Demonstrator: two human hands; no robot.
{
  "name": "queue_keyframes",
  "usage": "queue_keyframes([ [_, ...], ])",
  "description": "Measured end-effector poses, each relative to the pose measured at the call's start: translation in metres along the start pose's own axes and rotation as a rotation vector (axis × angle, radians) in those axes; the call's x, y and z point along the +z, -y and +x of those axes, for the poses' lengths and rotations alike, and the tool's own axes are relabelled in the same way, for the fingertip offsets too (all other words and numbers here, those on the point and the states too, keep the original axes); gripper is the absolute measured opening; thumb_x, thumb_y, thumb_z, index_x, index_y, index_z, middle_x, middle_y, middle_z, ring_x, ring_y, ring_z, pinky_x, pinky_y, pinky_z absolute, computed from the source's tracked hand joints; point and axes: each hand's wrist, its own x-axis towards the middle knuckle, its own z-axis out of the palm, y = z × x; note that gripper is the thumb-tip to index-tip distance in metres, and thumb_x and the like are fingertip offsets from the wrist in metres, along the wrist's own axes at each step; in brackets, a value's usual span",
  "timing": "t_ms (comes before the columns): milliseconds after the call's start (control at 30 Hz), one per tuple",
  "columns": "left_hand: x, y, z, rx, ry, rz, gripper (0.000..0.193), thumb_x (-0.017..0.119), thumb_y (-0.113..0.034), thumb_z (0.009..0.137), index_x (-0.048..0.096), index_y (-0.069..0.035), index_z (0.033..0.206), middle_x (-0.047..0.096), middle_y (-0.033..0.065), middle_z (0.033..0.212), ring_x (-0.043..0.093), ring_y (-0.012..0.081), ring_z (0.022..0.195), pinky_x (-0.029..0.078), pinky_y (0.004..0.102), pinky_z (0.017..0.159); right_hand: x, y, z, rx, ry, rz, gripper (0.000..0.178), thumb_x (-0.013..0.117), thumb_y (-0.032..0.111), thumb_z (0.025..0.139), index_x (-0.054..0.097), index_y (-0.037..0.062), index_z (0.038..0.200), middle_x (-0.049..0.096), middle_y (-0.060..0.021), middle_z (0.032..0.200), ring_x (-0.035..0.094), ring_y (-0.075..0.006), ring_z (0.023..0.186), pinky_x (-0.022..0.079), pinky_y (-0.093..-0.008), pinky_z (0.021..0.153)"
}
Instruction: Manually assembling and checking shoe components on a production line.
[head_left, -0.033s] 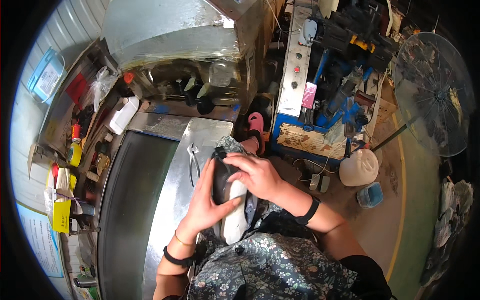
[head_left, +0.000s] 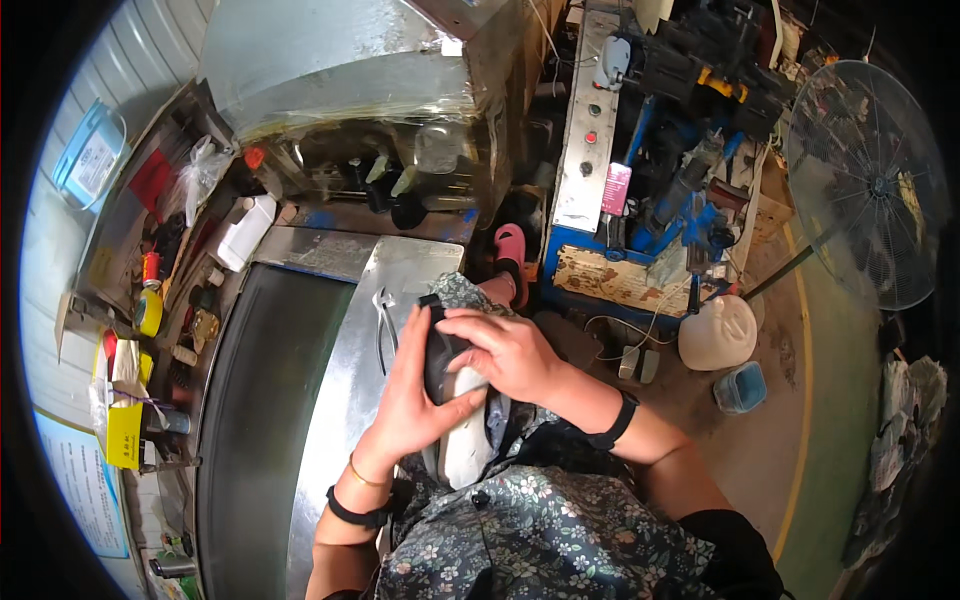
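Observation:
In my lap, between both hands, is a shoe (head_left: pixel 436 368) with a dark upper and a long white piece (head_left: pixel 465 452), perhaps a last, toward my body. My left hand (head_left: pixel 408 385) grips its left side, fingers stretched along the dark upper and thumb across the white piece. From the right, my right hand (head_left: pixel 508 355) curls over the upper, its fingertips pressed near the far end. A patterned grey cloth (head_left: pixel 465 293) lies just beyond the hands. Metal pliers (head_left: pixel 385 325) rest on the shiny metal surface beside my left hand.
A dark conveyor belt (head_left: pixel 265 400) runs along the left, below a metal-hooded machine (head_left: pixel 350 90). Shelves hold a white bottle (head_left: pixel 245 230) and tape. On the right stand a blue machine (head_left: pixel 620 270) with buttons, a white jug (head_left: pixel 718 335), a blue tub (head_left: pixel 741 388) and a fan (head_left: pixel 870 190).
My right fingers have shifted slightly to the left over the dark upper. Both hands still hold the shoe, and everything around stays the same.

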Motion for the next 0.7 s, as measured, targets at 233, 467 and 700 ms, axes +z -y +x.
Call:
queue_keyframes([
  [233, -0.001, -0.007, 0.019, 0.067, -0.088, -0.080, 0.095, 0.079, -0.009, 0.075, 0.025, 0.002, 0.152, 0.022, 0.0276, 0.156, 0.028, 0.0364, 0.145, 0.029, 0.0415, 0.114, -0.025, 0.021, 0.034, -0.154, 0.117, -0.177, 0.040, 0.070, 0.033, 0.085, 0.062, 0.0085, 0.116, 0.067, -0.0139, 0.112, 0.069, -0.0330, 0.083, 0.056, -0.0387, 0.067],
  [467, 0.021, 0.028, 0.023, -0.162, -0.035, -0.401, 0.091, 0.077, -0.008, 0.080, 0.021, 0.007, 0.150, 0.023, 0.0252, 0.157, 0.024, 0.0303, 0.146, 0.024, 0.0381, 0.117, -0.018, -0.003, 0.024, 0.090, 0.323, -0.285, 0.052, 0.064, 0.039, 0.088, 0.056, 0.0045, 0.125, 0.061, -0.0241, 0.124, 0.067, -0.0414, 0.093, 0.055, -0.0466, 0.079],
  [700, 0.027, 0.035, 0.012, -0.029, -0.039, -0.186, 0.084, 0.074, -0.006, 0.079, 0.028, -0.001, 0.150, 0.017, 0.0268, 0.158, 0.019, 0.0351, 0.148, 0.022, 0.0422, 0.118, -0.011, -0.001, 0.009, 0.069, 0.163, -0.276, 0.054, 0.070, 0.039, 0.083, 0.058, 0.0101, 0.127, 0.066, -0.0203, 0.117, 0.069, -0.0397, 0.086, 0.056, -0.0445, 0.075],
])
